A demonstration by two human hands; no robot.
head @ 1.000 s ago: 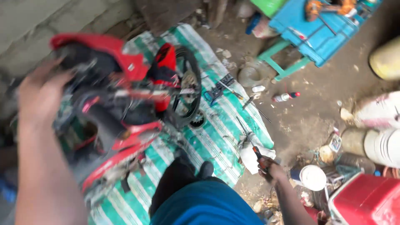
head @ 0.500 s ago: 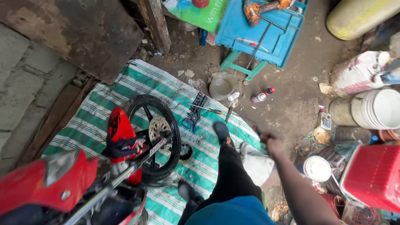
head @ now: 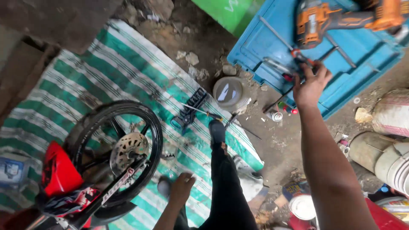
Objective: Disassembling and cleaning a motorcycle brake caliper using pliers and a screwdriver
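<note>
Red plastic bodywork [head: 59, 172] marks the motorcycle at the near left. Its front wheel [head: 117, 149], black rubber on dark spokes with a drilled metal brake disc [head: 128, 150], lies on a green-and-white striped woven mat [head: 106, 72].

The left hand [head: 182, 187] hangs low beside the wheel, fingers loosely curled and holding nothing, clear of the tyre. A black tool holder [head: 189, 110] and a thin rod [head: 200, 111] lie on the mat beyond the person's shoe [head: 217, 130]. A round grey bowl [head: 228, 93] sits on bare dirt.

The right hand [head: 311, 85] is stretched to the far right, fingers spread over the near edge of a blue plastic crate [head: 272, 47]. It touches or is about to pinch a red-handled tool [head: 294, 53]; the grip cannot be told.

An orange power drill [head: 315, 23] and long metal rods [head: 277, 34] lie on the crate. White buckets [head: 396, 162] stand at the right.

Judged from this, a tool is being fetched; the wheel is untouched, so the work on it remains.
</note>
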